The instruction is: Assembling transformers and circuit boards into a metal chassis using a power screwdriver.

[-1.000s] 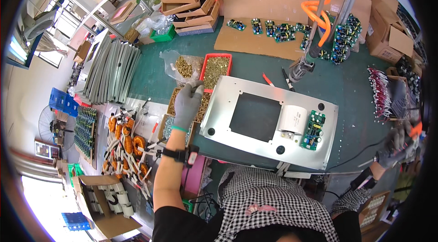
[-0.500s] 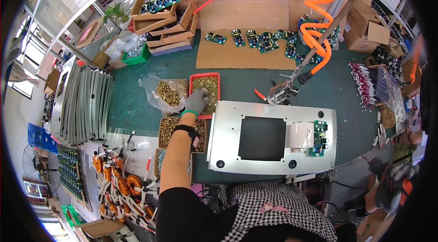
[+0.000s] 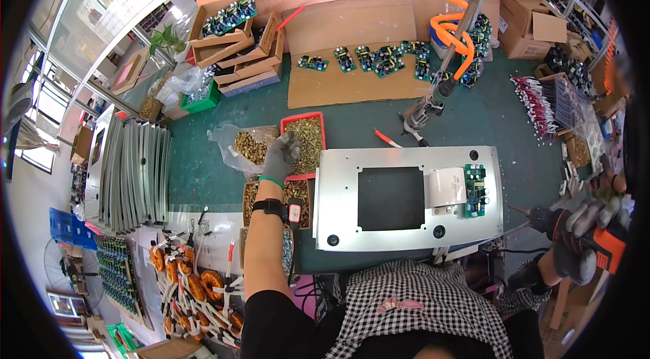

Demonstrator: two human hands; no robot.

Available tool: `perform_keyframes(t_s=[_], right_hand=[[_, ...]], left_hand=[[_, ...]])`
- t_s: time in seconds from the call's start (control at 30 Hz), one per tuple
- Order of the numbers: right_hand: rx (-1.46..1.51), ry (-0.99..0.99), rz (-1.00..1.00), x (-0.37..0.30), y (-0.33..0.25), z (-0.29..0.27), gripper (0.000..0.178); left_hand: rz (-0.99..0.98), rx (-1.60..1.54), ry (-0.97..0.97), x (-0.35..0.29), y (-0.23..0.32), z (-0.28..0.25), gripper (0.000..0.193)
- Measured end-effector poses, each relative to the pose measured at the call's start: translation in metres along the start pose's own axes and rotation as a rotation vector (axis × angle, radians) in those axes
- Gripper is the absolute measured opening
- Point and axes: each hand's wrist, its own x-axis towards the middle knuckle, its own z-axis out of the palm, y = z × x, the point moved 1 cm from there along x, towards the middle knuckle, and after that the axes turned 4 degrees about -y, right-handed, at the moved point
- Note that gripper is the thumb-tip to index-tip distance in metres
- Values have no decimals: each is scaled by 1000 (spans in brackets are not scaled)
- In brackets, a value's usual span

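Note:
My left hand (image 3: 279, 158), in a grey glove, is raised over the left side of a red tray (image 3: 322, 126) of small brass-coloured fasteners (image 3: 308, 146). Its fingers are curled together, and whatever they hold is too small to make out. At the far right my gloved right hand (image 3: 575, 261) grips an orange and black cordless drill (image 3: 602, 247), its bit pointing left. Between the hands lies a silver metal panel (image 3: 332, 190) with a square cutout. A white cylindrical part (image 3: 447, 187) and a green circuit board (image 3: 476, 190) sit on its right side.
A plastic bag of brass pieces (image 3: 252, 148) and boxes of fasteners (image 3: 296, 200) adjoin the tray. An air screwdriver (image 3: 425, 112) on an orange coiled hose stands behind the panel. Stacked metal panels (image 3: 135, 169) and copper coils (image 3: 210, 282) are left; circuit boards (image 3: 386, 61) lie on cardboard.
My left hand has drawn back slightly from the fasteners, its fingers now curled upward. My right hand and the drill have risen further into view. The whole view has shifted a little.

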Motion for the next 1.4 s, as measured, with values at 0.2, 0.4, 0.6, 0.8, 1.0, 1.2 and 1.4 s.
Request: perform_keyframes(t_s=[0.2,0.4,0.6,0.8,1.0,1.2,1.4], right_hand=[[208,-77,12,13,12,7,80],[504,-91,15,27,32,23,71],[616,-151,52,30,30,2,77],[597,-188,8,22,35,-22,74],[624,-151,-18,16,39,-30,71],[525,-114,50,19,37,-28,71],[425,-208,128,25,49,-30,73]], left_hand=[[-132,-142,-326,-92,14,86,25],[-265,155,-768,-200,-44,201,30],[192,669,-792,-247,-96,254,17],[549,979,-829,-255,-112,266,19],[415,946,-813,-257,-121,275,20],[591,1108,-776,-259,-113,288,19],[898,1356,-805,-251,-105,305,18]])
